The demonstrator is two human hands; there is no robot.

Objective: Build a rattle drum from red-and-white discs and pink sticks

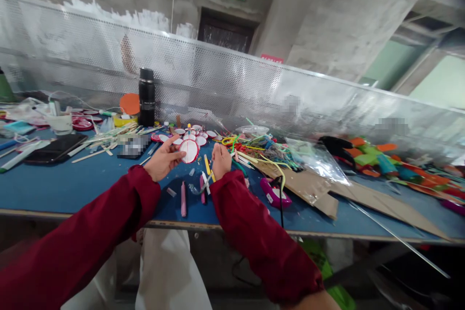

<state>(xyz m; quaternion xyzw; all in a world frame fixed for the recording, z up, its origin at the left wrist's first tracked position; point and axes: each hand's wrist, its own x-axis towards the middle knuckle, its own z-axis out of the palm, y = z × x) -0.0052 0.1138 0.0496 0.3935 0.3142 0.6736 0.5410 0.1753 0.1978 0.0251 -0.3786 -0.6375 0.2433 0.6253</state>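
My left hand (164, 159) holds a round white disc (189, 151) with a red rim by its left edge, between thumb and fingers. To the right of it, my right hand (221, 161) is closed and apart from the disc; what its fingers hold, if anything, is hidden. Several similar red-rimmed white discs (200, 141) lie in a cluster just behind. On the blue table (145, 193) below my hands are a pink pen-like stick (183, 199), a yellow stick (207, 164) and a white stick (205, 183).
A black bottle (147, 99) stands at the back. Leftward are a white cup (61, 123), a black phone (56, 148) and thin wooden sticks (105, 147). Rightward lie tangled coloured cords (272, 150), a purple tape-like object (275, 193) and cardboard (308, 189). A perforated metal screen (236, 82) runs behind.
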